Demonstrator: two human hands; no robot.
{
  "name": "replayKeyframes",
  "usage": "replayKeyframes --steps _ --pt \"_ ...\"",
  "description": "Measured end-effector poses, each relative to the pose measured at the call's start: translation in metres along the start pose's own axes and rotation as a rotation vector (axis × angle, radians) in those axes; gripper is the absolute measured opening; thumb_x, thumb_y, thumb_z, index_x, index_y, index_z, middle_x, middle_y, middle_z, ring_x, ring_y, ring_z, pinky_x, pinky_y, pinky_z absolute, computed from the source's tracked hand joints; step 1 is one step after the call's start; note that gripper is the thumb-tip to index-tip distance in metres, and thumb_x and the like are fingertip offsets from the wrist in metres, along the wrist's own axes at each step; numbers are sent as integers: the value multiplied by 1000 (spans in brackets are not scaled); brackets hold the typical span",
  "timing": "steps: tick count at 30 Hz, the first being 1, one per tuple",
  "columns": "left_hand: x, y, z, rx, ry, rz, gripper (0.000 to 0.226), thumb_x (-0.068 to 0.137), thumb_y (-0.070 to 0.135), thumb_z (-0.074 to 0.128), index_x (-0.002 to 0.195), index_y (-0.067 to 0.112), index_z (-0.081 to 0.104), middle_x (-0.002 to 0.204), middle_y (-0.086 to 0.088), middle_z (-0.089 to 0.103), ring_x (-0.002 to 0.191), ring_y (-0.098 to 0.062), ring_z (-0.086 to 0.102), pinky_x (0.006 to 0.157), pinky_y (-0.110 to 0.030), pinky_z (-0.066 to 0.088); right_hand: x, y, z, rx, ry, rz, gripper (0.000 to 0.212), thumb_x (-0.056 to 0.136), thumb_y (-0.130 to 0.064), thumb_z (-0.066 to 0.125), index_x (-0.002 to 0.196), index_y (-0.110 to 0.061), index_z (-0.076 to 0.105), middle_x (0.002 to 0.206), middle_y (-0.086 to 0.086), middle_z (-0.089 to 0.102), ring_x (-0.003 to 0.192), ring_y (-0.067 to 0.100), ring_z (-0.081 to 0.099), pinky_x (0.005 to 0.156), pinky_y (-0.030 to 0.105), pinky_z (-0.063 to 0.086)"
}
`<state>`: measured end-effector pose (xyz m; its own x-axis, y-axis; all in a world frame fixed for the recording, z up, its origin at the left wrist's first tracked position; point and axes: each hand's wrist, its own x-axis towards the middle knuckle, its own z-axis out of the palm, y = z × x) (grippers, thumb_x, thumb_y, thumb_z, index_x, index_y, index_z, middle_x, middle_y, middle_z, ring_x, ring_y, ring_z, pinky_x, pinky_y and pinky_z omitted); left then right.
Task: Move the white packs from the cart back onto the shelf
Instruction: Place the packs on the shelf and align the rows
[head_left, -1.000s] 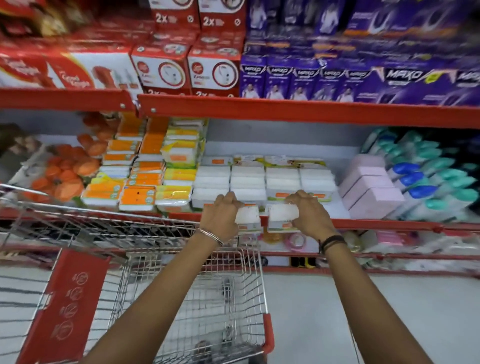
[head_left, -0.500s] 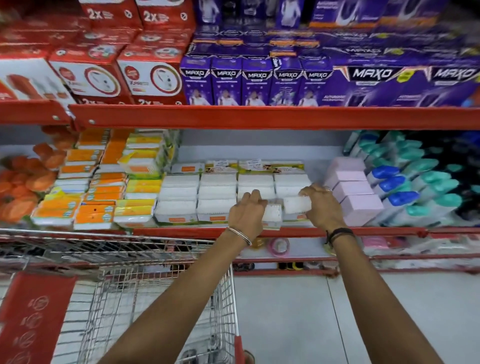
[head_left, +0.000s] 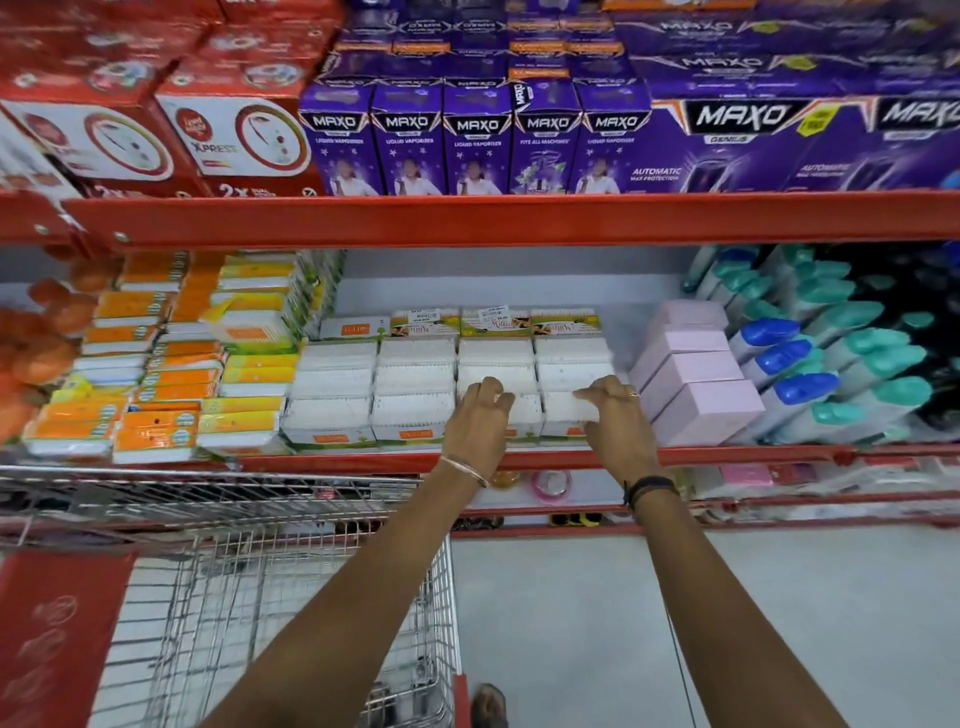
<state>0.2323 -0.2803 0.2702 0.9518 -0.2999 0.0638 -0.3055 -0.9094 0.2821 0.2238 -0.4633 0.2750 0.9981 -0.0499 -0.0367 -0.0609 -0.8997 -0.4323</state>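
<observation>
Rows of white packs stand on the middle shelf, stacked in columns. My left hand grips a white pack at the front of the third column. My right hand grips another white pack at the front of the fourth column. Both packs rest on the shelf among the others, right at its front edge. The wire cart stands at the lower left below my left arm; its basket bottom is partly hidden by that arm.
Orange and yellow packs fill the shelf on the left, pink boxes and teal and blue-capped bottles on the right. Purple boxes and red boxes sit above. A red beam overhangs. Grey floor lies on the right.
Both hands have carried the two white packs up from above the cart and forward onto the shelf's front row. The view has shifted right and closer to the shelf.
</observation>
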Motion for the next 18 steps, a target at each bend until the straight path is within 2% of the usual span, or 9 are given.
replayKeyframes --steps 3,5,7,9,10,11,13,16,18 --pt "-21 3 8 -125 262 9 45 68 -14 64 111 2 62 115 -17 60 106 -32 57 81 -38 58 -9 2 1 215 167 38 33 86 -7 63 118 -8 59 124 10 52 112 26 51 90 34 48" --pt "-39 14 14 -371 359 -96 31 82 0 63 112 3 58 114 -12 55 105 -23 52 91 -32 47 -18 -2 6 504 332 198 32 87 -17 64 116 -5 56 118 10 50 102 24 54 87 35 49" --pt "-48 29 24 -756 336 -365 22 92 11 56 113 4 52 110 -7 47 101 -20 50 92 -30 42 -23 -7 14 789 385 423 31 87 -31 63 105 -7 54 103 8 49 87 21 53 79 33 49" --pt "-44 40 27 -1297 237 -761 18 97 16 50 112 7 48 108 -9 46 95 -25 53 86 -34 44 -21 -11 17 1036 291 640 34 87 -50 55 84 -16 53 79 5 48 69 19 50 62 25 47" --pt "-38 43 26 -1560 181 -946 22 99 19 45 118 7 46 111 -14 48 95 -27 55 85 -35 46 -18 -13 18 1180 203 748 38 90 -51 48 87 -14 55 78 8 50 71 21 55 63 24 50" --pt "-32 45 24 -1775 141 -1073 31 101 22 40 127 5 41 118 -18 49 100 -31 58 89 -37 47 -15 -14 20 1325 112 832 44 94 -49 43 105 -9 57 89 13 56 86 25 61 76 26 54" --pt "-21 47 21 -2068 139 -1195 49 103 31 33 141 1 26 140 -23 41 122 -38 50 105 -40 42 -11 -12 25 1510 -12 895 61 95 -51 37 137 -6 37 123 20 53 107 29 58 98 32 47" --pt "-6 45 12 -2282 196 -1265 62 100 42 33 147 6 14 150 -27 27 133 -39 39 114 -43 34 -4 -15 28 1655 -55 907 66 93 -54 36 144 -12 29 132 21 46 87 22 57 101 34 45" --pt "1 42 7 -2307 202 -1310 66 98 45 35 148 9 11 152 -27 22 136 -38 36 114 -43 33 -1 -18 27 1729 -42 919 65 95 -51 36 144 -9 27 126 21 42 94 27 54 108 38 41"
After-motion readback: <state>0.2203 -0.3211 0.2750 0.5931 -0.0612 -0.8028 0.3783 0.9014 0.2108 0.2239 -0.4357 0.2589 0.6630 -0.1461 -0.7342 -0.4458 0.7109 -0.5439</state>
